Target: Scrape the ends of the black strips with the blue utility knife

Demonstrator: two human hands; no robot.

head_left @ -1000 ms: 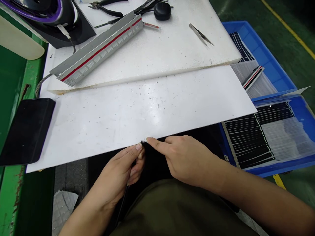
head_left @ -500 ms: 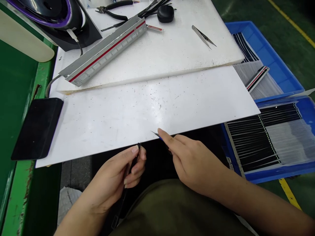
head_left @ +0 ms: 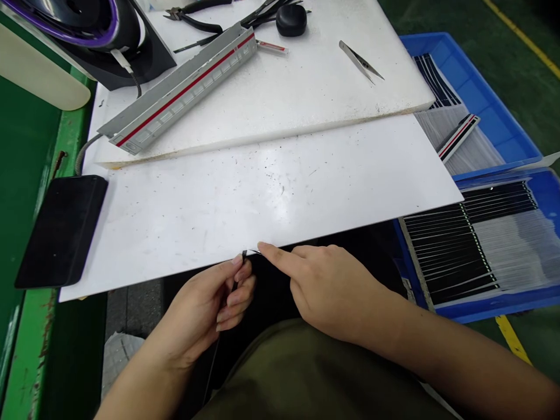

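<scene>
At the table's front edge, my left hand pinches a thin black strip between thumb and forefinger. The strip's end sticks up past the fingertips, and the rest runs down into the hand, partly hidden. My right hand is closed around a slim craft knife, with the forefinger stretched along it. Only its pointed blade shows, and the handle is hidden under the hand. The blade's tip is at the strip's end; whether they touch I cannot tell.
A grey model train carriage shell, cutting pliers, a small black case and tweezers lie on the white board. A black phone-like slab lies left. Blue bins with bagged black strips stand right.
My right hand has moved left with the knife, bringing its blade from a gap away up to the strip's end. My left hand has shifted slightly left, still pinching the strip.
</scene>
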